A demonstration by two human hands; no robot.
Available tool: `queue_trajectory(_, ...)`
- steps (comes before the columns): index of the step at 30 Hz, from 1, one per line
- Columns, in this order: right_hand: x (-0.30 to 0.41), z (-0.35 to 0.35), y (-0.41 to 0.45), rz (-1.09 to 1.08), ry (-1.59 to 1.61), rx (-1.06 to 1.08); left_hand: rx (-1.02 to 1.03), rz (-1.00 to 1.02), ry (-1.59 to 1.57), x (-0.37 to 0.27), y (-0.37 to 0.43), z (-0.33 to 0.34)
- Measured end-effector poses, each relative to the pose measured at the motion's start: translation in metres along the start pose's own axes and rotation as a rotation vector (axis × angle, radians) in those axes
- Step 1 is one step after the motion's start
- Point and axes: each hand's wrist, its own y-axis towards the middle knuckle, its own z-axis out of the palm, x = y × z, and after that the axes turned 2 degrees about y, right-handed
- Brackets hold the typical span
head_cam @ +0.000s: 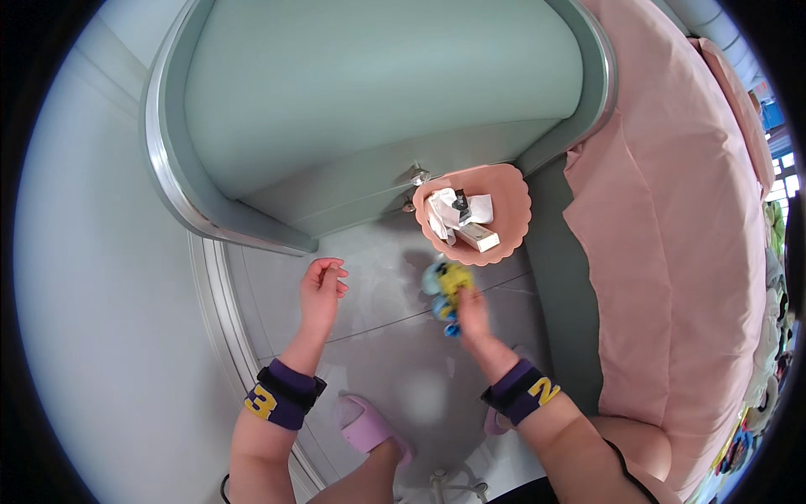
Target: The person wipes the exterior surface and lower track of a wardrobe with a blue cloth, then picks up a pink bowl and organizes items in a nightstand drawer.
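My right hand (473, 312) grips a small toy (454, 281) in yellow and blue, blurred so that its exact form cannot be told. It is over the tiled floor, just on my side of a pink trash bin (517, 211) with a scalloped rim. Inside the bin lie crumpled white tissues (442, 211), a small white box (480, 237) and a black wrapper (461, 200). My left hand (322, 286) hovers over the floor to the left, fingers loosely curled with gaps between them and nothing held.
A green padded nightstand (384, 82) with metal knobs (420, 175) stands behind the bin. On the right is a bed with a pink cover (661, 252); a white wall (113, 283) runs along the left. A pink slipper (371, 425) and a stand's metal legs (450, 484) are below me.
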Motion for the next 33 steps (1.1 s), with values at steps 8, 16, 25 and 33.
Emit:
queue_trajectory(8,0.005,-0.084,0.115,-0.639,-0.822,-0.492,0.011,-0.112,0.071,0.020,0.016,0.006)
queue_trajectory(16,-0.019,0.005,0.108,-0.656,-0.919,0.075,0.011,-0.171,0.221,0.005,0.012,0.016)
queue_trajectory(25,-0.060,0.052,-0.008,-0.983,-1.000,0.719,0.011,-0.202,0.297,-0.011,0.016,0.036)
queue_trajectory(33,-0.056,-0.081,0.086,-0.672,-1.051,-0.082,0.075,-0.206,0.294,-0.001,0.011,0.035)
